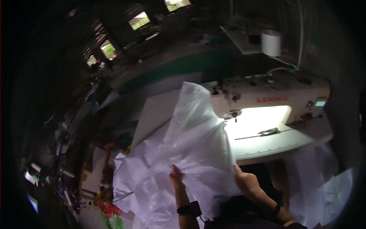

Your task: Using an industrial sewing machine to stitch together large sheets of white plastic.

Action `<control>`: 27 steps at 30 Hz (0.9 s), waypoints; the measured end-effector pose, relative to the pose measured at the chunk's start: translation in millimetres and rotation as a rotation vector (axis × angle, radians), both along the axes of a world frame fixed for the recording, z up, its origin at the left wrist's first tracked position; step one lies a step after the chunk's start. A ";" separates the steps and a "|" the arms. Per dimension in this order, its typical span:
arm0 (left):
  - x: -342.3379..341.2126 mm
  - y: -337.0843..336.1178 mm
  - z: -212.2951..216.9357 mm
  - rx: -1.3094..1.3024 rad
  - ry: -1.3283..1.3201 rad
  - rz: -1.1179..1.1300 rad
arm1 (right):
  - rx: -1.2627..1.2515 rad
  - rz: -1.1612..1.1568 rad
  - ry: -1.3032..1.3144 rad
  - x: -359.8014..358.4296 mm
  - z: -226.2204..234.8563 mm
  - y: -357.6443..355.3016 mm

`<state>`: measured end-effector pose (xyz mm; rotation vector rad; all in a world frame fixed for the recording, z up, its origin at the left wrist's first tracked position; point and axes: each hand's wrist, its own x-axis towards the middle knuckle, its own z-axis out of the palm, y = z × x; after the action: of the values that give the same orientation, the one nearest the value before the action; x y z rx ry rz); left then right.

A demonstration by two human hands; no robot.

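A large, crinkled white plastic sheet [194, 141] spreads over the left part of the sewing table and hangs down toward me. Its right edge runs up to the needle area of a white sewing machine [270, 89]. My left hand [176, 178] is closed on the middle of the sheet, thumb on top, with its other fingers partly hidden in the folds. At the sheet's right edge, below the machine bed, my right hand [247, 182] pinches the material. A small pair of thread snips [270, 131] lies on the lit machine bed, apart from both hands.
Behind the machine stands a white thread cone [271, 43]. More white sheeting [318, 187] hangs at the lower right. Red and green strands [110, 212] lie at the lower left, near dim clutter. The table's rounded front edge [267, 154] lies just beyond my right hand.
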<state>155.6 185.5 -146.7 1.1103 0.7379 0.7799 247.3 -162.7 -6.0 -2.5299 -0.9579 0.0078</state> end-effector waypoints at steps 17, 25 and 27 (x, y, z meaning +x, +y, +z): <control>115.7 53.7 221.9 1.300 0.394 0.501 | -0.068 -0.037 0.058 23.7 3.3 46.0; 128.4 115.3 133.2 0.989 0.647 0.112 | -0.284 -0.032 -0.023 87.9 2.0 82.1; 136.9 106.2 113.4 1.314 0.597 0.125 | -0.282 -0.120 0.059 107.6 -1.5 78.3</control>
<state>292.5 291.7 -33.3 2.5758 0.7646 1.0730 354.9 -84.4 -7.5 -2.8237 -0.8308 0.1934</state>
